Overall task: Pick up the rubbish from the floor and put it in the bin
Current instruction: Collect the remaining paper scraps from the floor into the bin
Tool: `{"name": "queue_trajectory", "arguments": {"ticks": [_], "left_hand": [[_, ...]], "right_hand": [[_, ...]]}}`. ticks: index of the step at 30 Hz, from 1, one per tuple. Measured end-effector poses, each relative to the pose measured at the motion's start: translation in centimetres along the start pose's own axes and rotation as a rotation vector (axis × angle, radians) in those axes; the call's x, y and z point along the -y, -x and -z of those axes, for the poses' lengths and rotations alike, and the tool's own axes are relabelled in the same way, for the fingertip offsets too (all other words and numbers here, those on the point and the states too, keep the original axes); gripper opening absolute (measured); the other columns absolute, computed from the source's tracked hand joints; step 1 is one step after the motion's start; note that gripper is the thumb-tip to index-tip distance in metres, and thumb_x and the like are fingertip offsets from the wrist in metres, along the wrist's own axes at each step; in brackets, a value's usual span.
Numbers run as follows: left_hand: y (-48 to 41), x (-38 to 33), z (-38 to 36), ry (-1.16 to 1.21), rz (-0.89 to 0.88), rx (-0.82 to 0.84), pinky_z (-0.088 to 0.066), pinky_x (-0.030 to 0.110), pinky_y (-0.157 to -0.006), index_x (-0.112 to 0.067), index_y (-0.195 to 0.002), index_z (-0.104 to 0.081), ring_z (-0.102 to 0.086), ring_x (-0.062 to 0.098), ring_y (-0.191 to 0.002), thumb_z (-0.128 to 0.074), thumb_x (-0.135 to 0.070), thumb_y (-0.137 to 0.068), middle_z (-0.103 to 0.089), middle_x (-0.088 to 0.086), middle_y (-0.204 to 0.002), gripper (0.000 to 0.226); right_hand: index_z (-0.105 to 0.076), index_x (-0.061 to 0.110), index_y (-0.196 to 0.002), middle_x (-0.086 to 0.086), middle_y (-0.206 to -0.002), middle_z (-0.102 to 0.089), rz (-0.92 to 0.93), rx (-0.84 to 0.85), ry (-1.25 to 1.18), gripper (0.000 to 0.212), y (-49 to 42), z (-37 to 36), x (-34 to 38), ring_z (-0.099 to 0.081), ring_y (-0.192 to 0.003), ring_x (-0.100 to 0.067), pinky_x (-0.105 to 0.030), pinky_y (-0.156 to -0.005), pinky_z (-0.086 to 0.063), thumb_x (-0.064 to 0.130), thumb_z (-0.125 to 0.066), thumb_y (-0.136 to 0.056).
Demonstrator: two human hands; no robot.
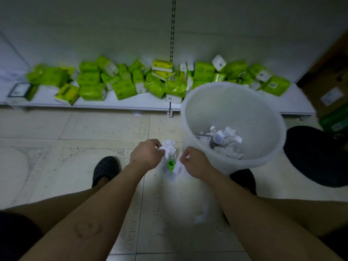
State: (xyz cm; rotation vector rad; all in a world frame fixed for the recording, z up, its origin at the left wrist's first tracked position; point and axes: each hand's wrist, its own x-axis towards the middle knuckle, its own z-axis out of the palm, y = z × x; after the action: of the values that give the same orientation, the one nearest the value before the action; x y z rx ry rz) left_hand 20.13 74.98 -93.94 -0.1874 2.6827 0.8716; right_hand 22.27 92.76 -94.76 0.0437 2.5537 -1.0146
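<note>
A translucent white bin [190,117] stands on the tiled floor at the right, tilted toward me, with a plastic bottle [224,140] and crumpled paper inside. Just left of its rim, both hands grip a bundle of crumpled white tissue with a small green wrapper [171,163] in it. My left hand [146,155] pinches the bundle's upper left part. My right hand [194,161] pinches its right side, close to the bin wall. A smaller white scrap [199,219] lies on the floor below my right forearm.
A low white shelf [131,103] along the wall carries several green and yellow tissue packs [124,87]. A black round object [316,155] sits right of the bin, cardboard boxes [329,91] behind it. My feet in dark clogs [106,169] flank the bundle.
</note>
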Motion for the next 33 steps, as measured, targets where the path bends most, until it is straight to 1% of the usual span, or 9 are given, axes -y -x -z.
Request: {"name": "queue_trajectory", "arguments": {"ticks": [2,5,11,13,15,17,22,28,33], "left_hand": [[1.1,-1.8,1.3,0.01,-0.057,-0.06,-0.048,0.028,-0.062,-0.025,-0.093,-0.063,-0.063,0.025,-0.073,-0.059,-0.035,-0.085,-0.068,0.001,-0.077,0.014],[2.3,-4.7,2.6,0.044,-0.11,-0.153,-0.043,0.029,-0.061,-0.023,-0.089,-0.055,-0.061,0.024,-0.074,-0.064,-0.036,-0.082,-0.066,-0.002,-0.073,0.017],[3.2,-11.3,2.4,-0.015,-0.234,-0.178,-0.043,0.029,-0.064,-0.024,-0.08,-0.055,-0.061,0.022,-0.077,-0.066,-0.041,-0.079,-0.065,-0.005,-0.079,0.021],[2.9,-13.2,1.4,-0.038,-0.263,-0.176,-0.042,0.027,-0.065,-0.025,-0.08,-0.057,-0.061,0.022,-0.081,-0.065,-0.039,-0.08,-0.064,-0.004,-0.083,0.016],[2.3,-15.0,-0.1,-0.049,-0.267,-0.175,-0.047,0.029,-0.069,-0.024,-0.087,-0.061,-0.064,0.026,-0.087,-0.063,-0.037,-0.081,-0.067,0.003,-0.091,0.014],[2.0,-16.4,-1.7,-0.069,-0.252,-0.144,-0.052,0.033,-0.08,-0.022,-0.105,-0.065,-0.064,0.028,-0.097,-0.061,-0.036,-0.083,-0.067,0.007,-0.105,0.026],[3.4,-17.4,-4.4,-0.179,-0.314,-0.076,-0.049,0.04,-0.092,-0.021,-0.119,-0.062,-0.06,0.029,-0.109,-0.062,-0.039,-0.082,-0.061,0.009,-0.12,0.041],[7.3,-15.1,-5.7,-0.094,-0.48,-0.049,-0.047,0.035,-0.088,-0.019,-0.11,-0.066,-0.056,0.026,-0.108,-0.062,-0.032,-0.084,-0.065,0.007,-0.112,0.03],[9.3,-10.3,-7.2,-0.084,-0.441,0.023,-0.047,0.032,-0.087,-0.023,-0.113,-0.063,-0.056,0.018,-0.104,-0.061,-0.036,-0.086,-0.063,0.0,-0.112,0.03]], "right_hand": [[-0.054,0.018,-0.09,-0.011,-0.106,-0.065,0.065,-0.06,-0.01,0.004,1.1,2.3,1.5,-0.051,-0.078,-0.013,-0.004,-0.055,-0.035,0.015,-0.057,-0.089],[-0.059,0.015,-0.109,-0.008,-0.112,-0.064,0.204,-0.135,0.008,0.024,2.8,6.0,3.2,-0.057,-0.096,-0.021,-0.017,-0.069,-0.034,0.013,-0.06,-0.085],[-0.063,0.023,-0.075,0.001,-0.08,-0.067,0.197,-0.352,0.039,0.006,4.8,14.7,2.2,-0.062,-0.076,-0.021,-0.024,-0.062,-0.04,0.019,-0.065,-0.078],[-0.068,0.019,-0.08,-0.005,-0.086,-0.07,0.114,-0.427,-0.008,0.003,4.8,16.3,-0.7,-0.065,-0.087,-0.024,-0.021,-0.071,-0.042,0.019,-0.066,-0.078],[-0.067,0.011,-0.107,-0.012,-0.113,-0.067,-0.01,-0.395,-0.086,0.026,4.3,17.0,-3.3,-0.06,-0.11,-0.03,-0.031,-0.096,-0.045,0.023,-0.064,-0.084],[-0.048,0.014,-0.135,-0.012,-0.144,-0.047,-0.106,-0.315,-0.07,0.052,3.7,17.4,-4.5,-0.043,-0.132,-0.028,-0.032,-0.11,-0.032,0.032,-0.059,-0.088],[-0.05,0.02,-0.133,-0.01,-0.139,-0.051,-0.044,-0.404,-0.09,0.055,5.2,17.5,-3.6,-0.052,-0.122,-0.026,-0.028,-0.097,-0.04,0.032,-0.066,-0.081],[-0.063,0.015,-0.112,-0.007,-0.115,-0.066,0.007,-0.271,0.038,0.036,8.7,13.0,-3.6,-0.06,-0.108,-0.024,-0.032,-0.095,-0.046,0.031,-0.068,-0.08],[-0.065,0.023,-0.091,0.0,-0.099,-0.07,0.004,-0.151,0.107,0.014,10.1,9.5,-5.2,-0.063,-0.092,-0.018,-0.028,-0.077,-0.049,0.034,-0.063,-0.082]]}}
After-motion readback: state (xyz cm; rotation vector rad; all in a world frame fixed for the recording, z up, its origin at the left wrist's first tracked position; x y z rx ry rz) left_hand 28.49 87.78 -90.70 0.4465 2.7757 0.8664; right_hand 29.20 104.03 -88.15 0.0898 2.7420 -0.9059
